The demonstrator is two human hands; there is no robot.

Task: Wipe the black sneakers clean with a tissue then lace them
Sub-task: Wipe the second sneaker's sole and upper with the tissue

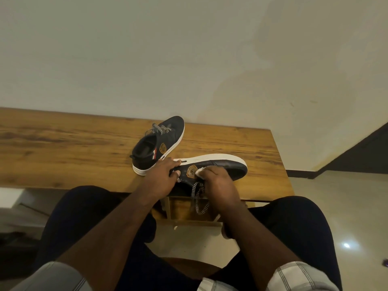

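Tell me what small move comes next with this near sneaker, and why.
Probably sweep the tissue forward toward the toe. The right hand grips it beside the gold badge, the left hand steadies the near sneaker on its side, and the toe end lies uncovered ahead.

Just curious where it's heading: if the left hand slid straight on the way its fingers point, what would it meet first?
The left hand already rests on the near sneaker, fingers pointing up-right along its white sole. Beyond that, probably bare table, then the wall; depth is unclear.
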